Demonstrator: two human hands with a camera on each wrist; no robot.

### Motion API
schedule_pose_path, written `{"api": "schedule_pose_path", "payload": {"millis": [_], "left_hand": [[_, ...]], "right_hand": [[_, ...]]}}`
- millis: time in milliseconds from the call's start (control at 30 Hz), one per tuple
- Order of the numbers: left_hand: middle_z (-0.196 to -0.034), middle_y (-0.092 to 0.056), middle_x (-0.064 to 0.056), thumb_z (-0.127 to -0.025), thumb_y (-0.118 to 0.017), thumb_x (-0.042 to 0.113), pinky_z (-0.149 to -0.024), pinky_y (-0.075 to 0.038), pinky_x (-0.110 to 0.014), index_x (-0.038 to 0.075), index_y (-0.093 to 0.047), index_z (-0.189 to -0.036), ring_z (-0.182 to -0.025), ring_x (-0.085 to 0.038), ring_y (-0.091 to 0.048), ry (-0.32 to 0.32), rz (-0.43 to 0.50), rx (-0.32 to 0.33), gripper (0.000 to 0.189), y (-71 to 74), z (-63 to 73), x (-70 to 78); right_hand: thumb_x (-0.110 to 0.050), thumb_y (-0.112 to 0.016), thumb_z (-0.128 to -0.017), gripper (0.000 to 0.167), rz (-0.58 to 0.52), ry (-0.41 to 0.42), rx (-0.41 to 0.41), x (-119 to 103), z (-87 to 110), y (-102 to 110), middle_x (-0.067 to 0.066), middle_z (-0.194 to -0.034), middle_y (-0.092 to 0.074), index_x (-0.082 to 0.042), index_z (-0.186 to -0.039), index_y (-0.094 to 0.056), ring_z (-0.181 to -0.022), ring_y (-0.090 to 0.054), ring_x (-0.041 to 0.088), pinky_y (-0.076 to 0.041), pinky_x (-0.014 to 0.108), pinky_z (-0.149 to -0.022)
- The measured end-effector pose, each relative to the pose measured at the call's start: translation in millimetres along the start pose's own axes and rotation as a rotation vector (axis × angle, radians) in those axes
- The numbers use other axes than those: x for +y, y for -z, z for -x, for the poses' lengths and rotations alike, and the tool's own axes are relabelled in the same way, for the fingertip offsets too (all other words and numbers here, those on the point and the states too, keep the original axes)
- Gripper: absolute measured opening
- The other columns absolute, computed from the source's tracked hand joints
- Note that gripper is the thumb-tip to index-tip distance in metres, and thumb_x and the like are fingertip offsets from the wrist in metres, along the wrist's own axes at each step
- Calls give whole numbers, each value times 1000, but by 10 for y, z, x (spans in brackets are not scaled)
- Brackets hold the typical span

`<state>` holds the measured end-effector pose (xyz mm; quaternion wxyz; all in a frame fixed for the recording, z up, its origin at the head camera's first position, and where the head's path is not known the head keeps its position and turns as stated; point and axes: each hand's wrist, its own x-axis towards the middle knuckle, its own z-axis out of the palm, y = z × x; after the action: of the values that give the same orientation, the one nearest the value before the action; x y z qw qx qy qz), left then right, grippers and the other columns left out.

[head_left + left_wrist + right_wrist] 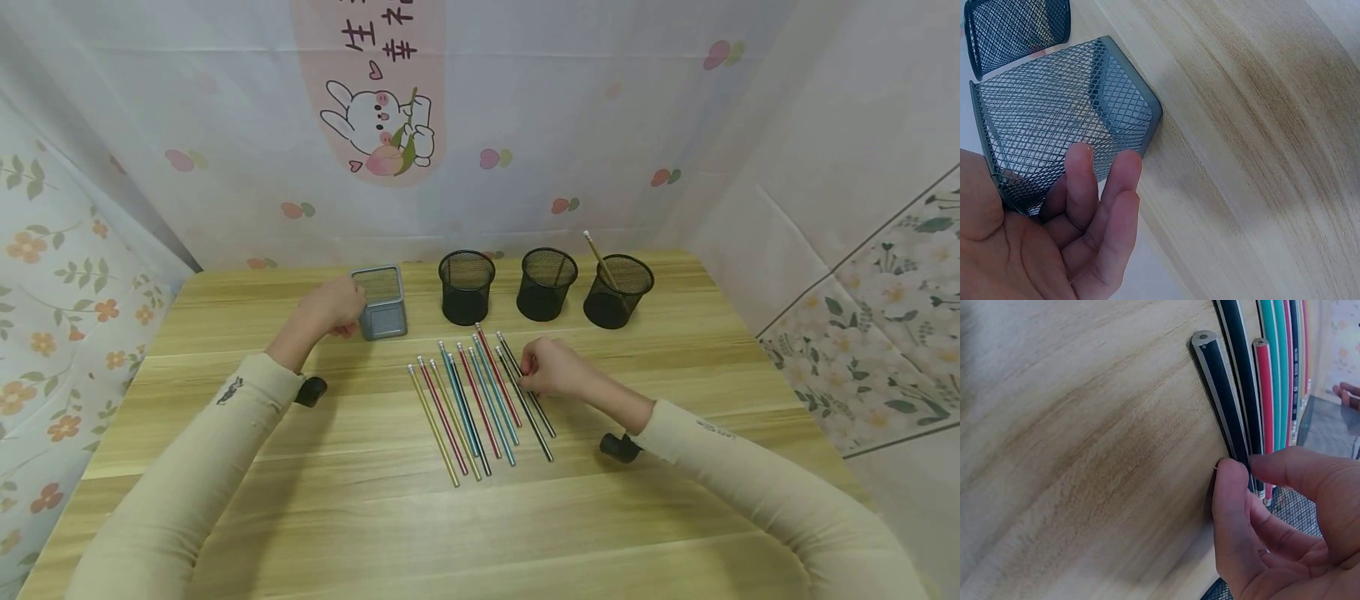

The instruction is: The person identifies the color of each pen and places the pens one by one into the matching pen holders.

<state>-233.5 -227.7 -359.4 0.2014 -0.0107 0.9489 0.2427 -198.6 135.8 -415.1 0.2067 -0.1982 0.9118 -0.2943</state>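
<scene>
My left hand grips the rim of a grey mesh pen holder at the back left of the table. In the left wrist view the thumb and index finger are at the holder's edge, and the other fingers are bent below it. My right hand pinches a black pencil, the outermost on the right, between thumb and index finger. This pencil lies on the table beside another black pencil. Further left lies a row of red, blue, black and gold pencils, eraser ends pointing away from me.
Three round black mesh cups stand along the back: a left cup, a middle cup and a right cup. A gold pencil leans in the right one. Behind the wooden table hangs a printed curtain.
</scene>
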Motion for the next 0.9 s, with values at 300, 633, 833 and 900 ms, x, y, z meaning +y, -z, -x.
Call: {"api": "schedule_pose_path", "payload": {"millis": [300, 633, 833, 900], "left_hand": [[-69, -66, -11, -109, -19, 20, -70, -57, -45, -4, -61, -93, -67, -28, -68, 4, -9, 4, 51, 3, -9, -16], [-66, -65, -10, -110, -19, 20, -67, -57, -43, 4, -56, -81, -66, -28, -68, 4, -10, 16, 49, 3, 2, 6], [-66, -65, -10, -110, -21, 20, -65, -57, -42, 2, -56, -83, -65, -27, -68, 0, -9, 11, 48, 10, 10, 4], [-66, -65, -10, -110, -21, 20, -63, -56, -41, 2, -56, -83, -64, -27, -68, 1, -8, 10, 48, 8, 3, 1]], "right_hand": [[-2, -72, -87, 15, 46, -52, -21, -38, -23, 4, 3, -62, -62, -5, -80, -59, -53, -66, 16, -52, 27, -52], [-1, -74, -84, 19, 84, -39, -21, -64, -24, 3, 2, -57, -60, -6, -76, -57, -49, -64, 17, -46, 25, -48], [-7, -77, -83, 21, 161, -45, -14, -83, -30, -4, 2, -60, -60, -8, -74, -58, -47, -60, 13, -43, 27, -51], [-8, -77, -83, 21, 187, -35, -12, -87, -30, -7, 2, -59, -59, -8, -73, -58, -47, -57, 13, -41, 28, -52]]}}
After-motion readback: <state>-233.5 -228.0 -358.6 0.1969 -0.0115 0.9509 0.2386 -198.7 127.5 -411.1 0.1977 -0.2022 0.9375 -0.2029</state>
